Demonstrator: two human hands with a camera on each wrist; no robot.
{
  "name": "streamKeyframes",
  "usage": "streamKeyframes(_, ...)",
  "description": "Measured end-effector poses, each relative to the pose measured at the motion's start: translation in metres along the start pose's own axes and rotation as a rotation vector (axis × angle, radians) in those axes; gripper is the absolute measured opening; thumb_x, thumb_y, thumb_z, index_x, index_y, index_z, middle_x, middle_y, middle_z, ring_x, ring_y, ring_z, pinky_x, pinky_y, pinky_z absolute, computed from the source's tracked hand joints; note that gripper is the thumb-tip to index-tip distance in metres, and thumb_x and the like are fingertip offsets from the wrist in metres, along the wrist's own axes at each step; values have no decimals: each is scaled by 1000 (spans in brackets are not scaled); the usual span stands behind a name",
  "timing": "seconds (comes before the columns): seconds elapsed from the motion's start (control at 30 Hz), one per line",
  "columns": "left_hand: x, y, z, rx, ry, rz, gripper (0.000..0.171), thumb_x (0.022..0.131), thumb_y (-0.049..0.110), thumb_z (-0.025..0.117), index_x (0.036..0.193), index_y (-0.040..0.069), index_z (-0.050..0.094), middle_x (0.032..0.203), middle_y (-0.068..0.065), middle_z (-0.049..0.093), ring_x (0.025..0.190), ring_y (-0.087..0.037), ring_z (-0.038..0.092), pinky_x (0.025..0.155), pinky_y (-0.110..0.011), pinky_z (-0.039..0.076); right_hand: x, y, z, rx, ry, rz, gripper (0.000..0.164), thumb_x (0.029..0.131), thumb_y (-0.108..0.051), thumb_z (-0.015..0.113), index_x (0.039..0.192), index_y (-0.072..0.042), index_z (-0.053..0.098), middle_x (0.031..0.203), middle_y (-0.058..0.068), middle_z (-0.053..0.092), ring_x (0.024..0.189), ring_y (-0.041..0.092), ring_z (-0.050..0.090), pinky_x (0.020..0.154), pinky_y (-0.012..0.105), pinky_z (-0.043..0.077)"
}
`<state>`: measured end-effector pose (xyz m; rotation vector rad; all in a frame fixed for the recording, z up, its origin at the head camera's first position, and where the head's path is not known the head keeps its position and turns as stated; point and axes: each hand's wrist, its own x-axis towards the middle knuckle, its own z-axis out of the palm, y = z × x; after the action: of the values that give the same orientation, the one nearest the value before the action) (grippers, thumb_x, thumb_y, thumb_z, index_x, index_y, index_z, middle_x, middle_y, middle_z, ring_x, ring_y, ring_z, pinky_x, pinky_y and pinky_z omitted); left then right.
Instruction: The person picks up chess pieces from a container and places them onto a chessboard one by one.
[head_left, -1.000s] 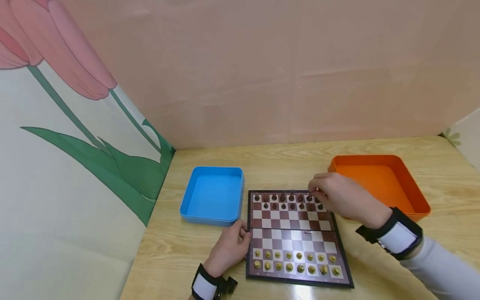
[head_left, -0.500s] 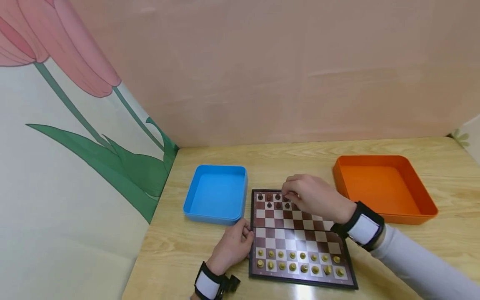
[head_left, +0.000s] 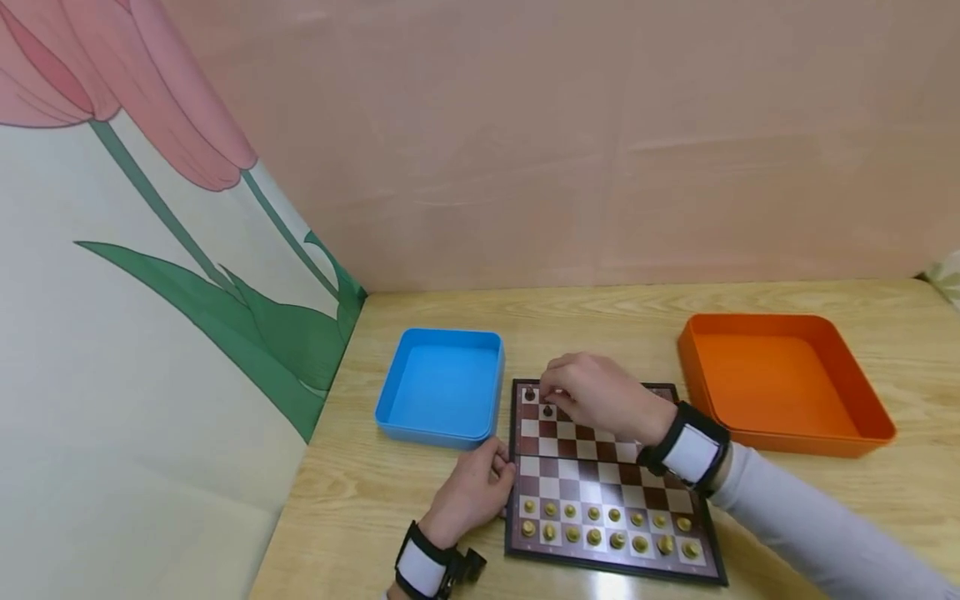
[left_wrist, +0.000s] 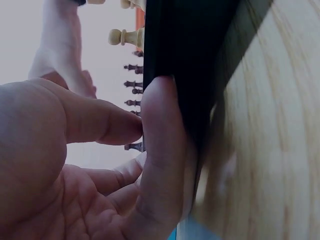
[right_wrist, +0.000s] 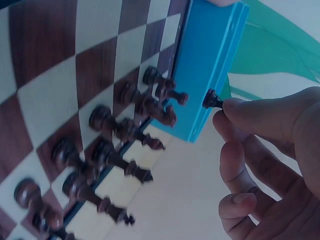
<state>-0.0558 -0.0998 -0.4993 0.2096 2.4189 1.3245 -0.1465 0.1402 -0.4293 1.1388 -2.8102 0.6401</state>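
My left hand (head_left: 472,492) grips the left edge of the magnetic-style chessboard (head_left: 568,469); in the left wrist view the thumb (left_wrist: 112,122) lies at the edge and a finger (left_wrist: 164,130) reaches under it. Above the board's far left part, my right hand (head_left: 600,396) pinches a small dark chess pawn (right_wrist: 212,100) between thumb and fingertips, its base showing and its top hidden. Dark chess pieces (right_wrist: 102,118) stand in two rows along the far side, mostly covered by the right hand in the head view. Pale gold pieces (head_left: 573,534) fill two rows on the near side.
A blue square tray (head_left: 438,387) stands left of the board, close to the left hand. The larger orange tray (head_left: 780,379) is to the right, beyond the right wrist. Both rest on the wooden table (head_left: 352,475), which meets a cloth backdrop (head_left: 525,167) behind.
The right hand has moved left along the far rows, from the board's right corner to near its left corner. The left hand stays on the board's edge. The view has shifted slightly.
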Motion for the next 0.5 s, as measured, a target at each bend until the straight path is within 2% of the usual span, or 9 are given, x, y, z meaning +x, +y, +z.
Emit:
streamKeyframes(0.27,1,-1,-1,-8,4,6,7,109,14,59,113,8,61,89,1,65,57,-12,64,50,-30,57,12,2,20,19,-2,-70,14,94,-5,81,101,-17,83,93,-7,75,82,3,64,73,28,61)
streamKeyframes(0.5,1,-1,0,-25,2,13,8,109,14,60,113,8,61,88,1,65,55,-12,64,49,-30,57,16,9,35,47,-32,-42,14,96,-6,79,100,-19,83,92,-9,73,80,1,63,71,26,59)
